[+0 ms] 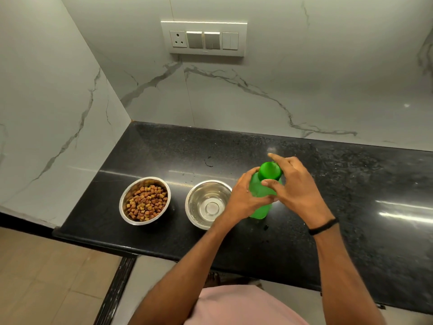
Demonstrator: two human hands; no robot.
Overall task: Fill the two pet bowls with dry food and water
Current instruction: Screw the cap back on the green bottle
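While left hand grips bottle, bowls near edge

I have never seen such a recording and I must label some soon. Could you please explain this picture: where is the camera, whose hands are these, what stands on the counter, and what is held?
There is no machine here. A person wears a wide-angle camera on the head, so this single picture looks forward and down at that person's own arms. On the black speckled stone counter stand two round steel bowls. The left steel bowl holds brown dry food pellets. The right steel bowl looks shiny inside; I cannot say for sure whether it holds water. The left hand grips the body of a green plastic bottle, which seems to rest on the counter. The right hand holds the bottle's green cap.
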